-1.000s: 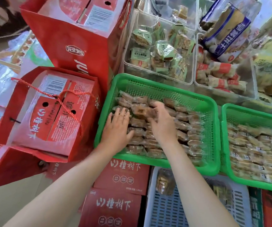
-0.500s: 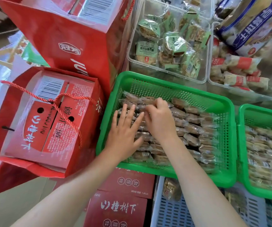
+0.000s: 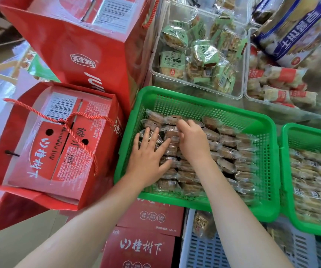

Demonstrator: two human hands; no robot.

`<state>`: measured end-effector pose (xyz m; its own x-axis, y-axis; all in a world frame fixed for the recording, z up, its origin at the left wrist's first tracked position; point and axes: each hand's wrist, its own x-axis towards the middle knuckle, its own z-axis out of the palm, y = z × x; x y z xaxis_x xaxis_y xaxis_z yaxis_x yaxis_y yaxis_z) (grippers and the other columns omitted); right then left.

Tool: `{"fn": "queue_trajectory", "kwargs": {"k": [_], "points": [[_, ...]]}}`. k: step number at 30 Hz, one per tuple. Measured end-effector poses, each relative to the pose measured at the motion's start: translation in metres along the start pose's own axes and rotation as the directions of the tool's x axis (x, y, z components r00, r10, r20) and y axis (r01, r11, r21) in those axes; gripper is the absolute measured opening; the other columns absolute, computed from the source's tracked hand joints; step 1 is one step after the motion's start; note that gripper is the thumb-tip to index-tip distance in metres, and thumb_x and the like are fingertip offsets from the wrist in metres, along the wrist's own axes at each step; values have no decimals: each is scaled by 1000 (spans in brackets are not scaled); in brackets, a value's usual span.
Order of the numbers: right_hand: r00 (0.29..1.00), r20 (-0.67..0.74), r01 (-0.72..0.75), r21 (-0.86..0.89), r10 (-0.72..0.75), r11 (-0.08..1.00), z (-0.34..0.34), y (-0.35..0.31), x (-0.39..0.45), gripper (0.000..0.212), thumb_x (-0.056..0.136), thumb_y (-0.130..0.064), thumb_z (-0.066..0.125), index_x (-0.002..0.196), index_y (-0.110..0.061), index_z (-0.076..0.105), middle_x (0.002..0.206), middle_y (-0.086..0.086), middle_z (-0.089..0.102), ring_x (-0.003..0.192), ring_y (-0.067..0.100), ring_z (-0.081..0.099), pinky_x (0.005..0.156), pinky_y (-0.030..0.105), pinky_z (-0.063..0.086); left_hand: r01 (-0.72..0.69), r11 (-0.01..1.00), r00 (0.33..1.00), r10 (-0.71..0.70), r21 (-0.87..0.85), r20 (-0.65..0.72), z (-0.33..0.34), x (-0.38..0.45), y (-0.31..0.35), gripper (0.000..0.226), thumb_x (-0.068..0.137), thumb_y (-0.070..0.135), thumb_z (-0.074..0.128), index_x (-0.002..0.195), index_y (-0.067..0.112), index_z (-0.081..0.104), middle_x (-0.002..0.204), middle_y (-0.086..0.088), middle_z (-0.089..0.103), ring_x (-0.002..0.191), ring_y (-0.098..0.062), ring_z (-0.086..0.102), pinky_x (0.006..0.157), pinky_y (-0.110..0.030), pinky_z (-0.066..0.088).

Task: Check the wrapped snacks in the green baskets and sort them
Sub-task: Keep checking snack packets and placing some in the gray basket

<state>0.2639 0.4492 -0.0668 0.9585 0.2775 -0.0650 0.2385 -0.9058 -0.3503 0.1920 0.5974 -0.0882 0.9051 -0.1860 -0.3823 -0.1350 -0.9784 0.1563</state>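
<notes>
A green basket (image 3: 198, 97) in the middle holds rows of brown snacks in clear wrappers (image 3: 231, 153). My left hand (image 3: 148, 157) lies flat with spread fingers on the snacks at the basket's left side. Just to its right, my right hand (image 3: 192, 142) has its fingers curled down onto the wrapped snacks near the far left row; its fingertips are hidden, so whether it grips one cannot be told. A second green basket (image 3: 285, 171) at the right edge holds paler wrapped snacks (image 3: 314, 182).
Red gift boxes in bags (image 3: 59, 144) stand left of the basket, a taller red bag (image 3: 90, 45) behind. Clear bins with green-wrapped (image 3: 196, 55) and red-wrapped snacks (image 3: 277, 88) sit beyond. Red cartons (image 3: 142, 246) and a pale blue crate (image 3: 204, 254) lie below.
My left hand has slid a little further into the basket and spread its fingers. My right hand has shifted left over the far left rows. The view has tilted slightly.
</notes>
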Motion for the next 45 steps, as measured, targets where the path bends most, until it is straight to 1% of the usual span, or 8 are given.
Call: {"fn": "queue_trajectory", "kwargs": {"k": [11,16,18,20,23,29,36,45], "points": [[999,-23,-32,486,49,873,-71,-4,-48,11,94,-9,65,89,-18,59,102,-4,59,95,4,55,80,14,45,3,1000,1000,-3,29,4,1,0,-1,72,98,72,14,160,39,-4,166,-8,-25,153,-30,-25,123,-54,-11],[928,34,-237,820,370,520,-88,-10,-104,7,99,-8,60,95,-14,57,89,2,68,83,11,65,72,23,52,-14,956,987,-33,-293,-155,-11,-18,9,54,107,44,34,157,24,29,170,-8,6,157,-24,-2,127,-48,0],[878,136,-322,878,460,354,-82,-10,-123,7,100,-8,57,95,-13,57,90,2,71,88,20,68,79,33,57,9,718,964,-192,-695,-186,-26,-39,20,38,108,27,40,142,17,53,155,-7,45,146,-21,36,122,-45,26],[835,224,-378,898,502,227,-76,-13,-141,6,102,-8,54,97,-11,58,100,9,73,94,28,70,86,43,57,77,243,944,-329,-967,-8,-45,-65,31,31,108,30,41,117,20,69,115,0,73,110,-17,65,98,-42,51],[811,311,-431,890,495,148,-72,-22,-167,8,104,-9,50,98,-9,56,107,18,72,92,28,72,82,45,57,174,-176,951,-223,-969,212,-58,-102,41,26,104,40,51,106,23,70,103,-5,77,98,-21,73,80,-40,59],[818,394,-501,846,419,183,-84,-42,-214,40,104,-43,41,109,-13,69,97,5,76,85,16,72,64,26,53,230,-367,968,-5,-901,249,-49,-162,46,29,90,28,65,113,9,65,110,-23,71,94,-29,72,74,-40,62],[888,195,-357,862,417,359,-92,-52,-238,38,107,-34,42,88,-12,67,68,-6,66,61,4,60,54,17,45,273,-602,957,89,-751,277,-31,-194,55,49,89,24,73,133,4,63,119,-17,69,94,-23,67,77,-29,61],[939,-122,-169,651,322,740,-78,-47,-252,27,106,-22,44,82,-12,51,70,5,53,61,15,44,54,30,37,245,-305,938,-164,-920,304,-26,-202,50,9,95,13,67,102,6,70,102,-13,77,89,-18,73,69,-26,59]]}}
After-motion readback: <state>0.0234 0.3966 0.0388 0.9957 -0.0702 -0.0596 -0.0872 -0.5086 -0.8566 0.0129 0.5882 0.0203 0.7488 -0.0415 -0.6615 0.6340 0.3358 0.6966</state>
